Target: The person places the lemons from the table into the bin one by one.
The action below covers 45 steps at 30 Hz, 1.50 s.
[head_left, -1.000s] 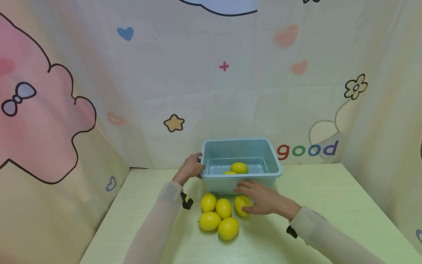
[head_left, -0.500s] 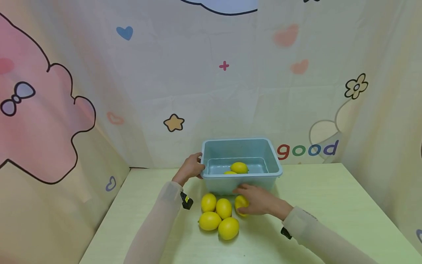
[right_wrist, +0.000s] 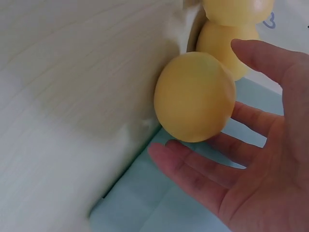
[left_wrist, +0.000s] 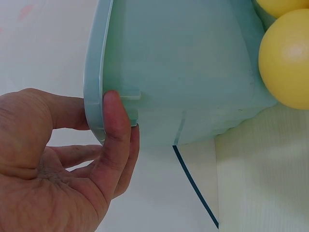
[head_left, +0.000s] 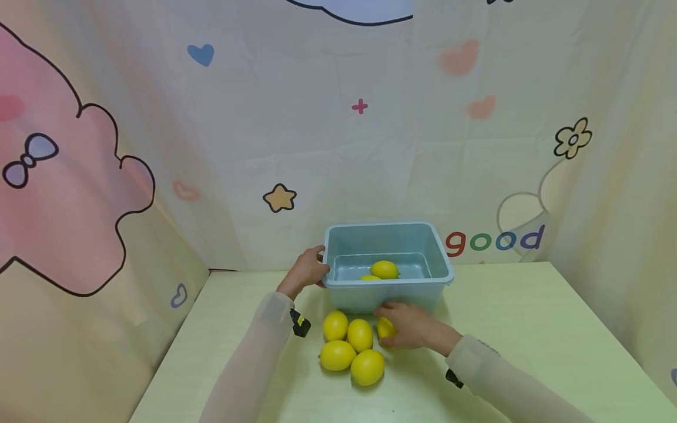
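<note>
My left hand [head_left: 304, 271] pinches the left rim of a light blue plastic bin [head_left: 388, 283]; in the left wrist view the thumb and fingers lie on either side of that rim [left_wrist: 94, 67]. My right hand [head_left: 411, 325] reaches round a yellow lemon [head_left: 384, 329] on the table in front of the bin. In the right wrist view, fairly straight fingers pass behind and beside this lemon [right_wrist: 194, 96], while the thumb stands apart from it. Inside the bin lie a whole visible lemon [head_left: 384, 269] and another [head_left: 369, 278], mostly hidden by the front wall.
Left of the right hand, several more lemons [head_left: 360, 335] sit clustered on the pale table [head_left: 492, 329]. A printed cloth [head_left: 296, 129] hangs close behind the bin. Black wrist cameras [head_left: 300, 323] are worn on both sleeves.
My right hand has moved slightly left and down, further over the lemon at its fingers, hiding more of it. The left hand and the bin have stayed in place.
</note>
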Each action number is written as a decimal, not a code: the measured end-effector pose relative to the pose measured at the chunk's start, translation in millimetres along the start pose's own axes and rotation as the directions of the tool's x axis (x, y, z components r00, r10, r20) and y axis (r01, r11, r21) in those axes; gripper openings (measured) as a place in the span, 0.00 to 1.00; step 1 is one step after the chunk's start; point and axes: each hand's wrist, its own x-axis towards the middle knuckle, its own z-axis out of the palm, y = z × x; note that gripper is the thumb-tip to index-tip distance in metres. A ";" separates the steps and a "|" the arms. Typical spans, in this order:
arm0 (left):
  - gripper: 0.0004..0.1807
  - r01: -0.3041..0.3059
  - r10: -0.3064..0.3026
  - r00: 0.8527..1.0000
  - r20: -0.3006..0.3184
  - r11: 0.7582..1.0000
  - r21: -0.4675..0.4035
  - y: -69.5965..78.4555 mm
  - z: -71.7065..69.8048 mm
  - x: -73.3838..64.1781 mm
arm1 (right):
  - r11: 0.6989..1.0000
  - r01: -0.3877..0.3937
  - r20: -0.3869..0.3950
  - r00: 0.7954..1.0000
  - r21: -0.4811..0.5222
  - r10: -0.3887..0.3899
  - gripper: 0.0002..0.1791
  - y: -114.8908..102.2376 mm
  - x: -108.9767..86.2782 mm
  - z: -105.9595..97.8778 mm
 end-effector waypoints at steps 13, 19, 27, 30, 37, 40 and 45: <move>0.33 -0.007 0.007 1.000 -0.007 1.000 -0.002 -1.0 1.5 0.1 | 0.999 -0.033 0.022 0.999 -0.006 0.033 0.28 -1.9 4.7 13.3; 0.32 -0.015 0.015 1.000 -0.004 1.000 0.000 -0.6 1.9 -0.3 | 0.999 -0.028 0.042 0.999 -0.046 0.030 0.21 -3.3 6.0 20.1; 0.33 -0.017 0.017 1.000 -0.007 1.000 0.007 -0.2 1.6 -1.2 | 0.998 0.008 0.038 0.999 -0.060 -0.006 0.16 -0.6 5.0 25.6; 0.33 -0.021 0.021 1.000 -0.003 1.000 0.012 0.5 2.4 -2.3 | 0.998 0.020 0.037 0.999 -0.066 -0.018 0.15 1.5 3.9 27.4; 0.32 -0.029 0.029 1.000 -0.002 0.999 0.012 -1.0 1.4 -0.4 | 0.999 0.037 0.023 0.999 -0.039 -0.037 0.11 3.7 3.6 28.9; 0.32 -0.029 0.029 1.000 0.001 1.000 0.011 -0.5 1.5 -0.7 | 0.998 0.042 0.027 0.999 -0.037 -0.041 0.11 3.1 3.8 27.7; 0.33 -0.028 0.028 1.000 -0.003 0.999 0.021 0.1 1.0 -1.2 | 0.998 0.052 0.030 0.998 -0.028 -0.051 0.11 2.2 1.2 22.7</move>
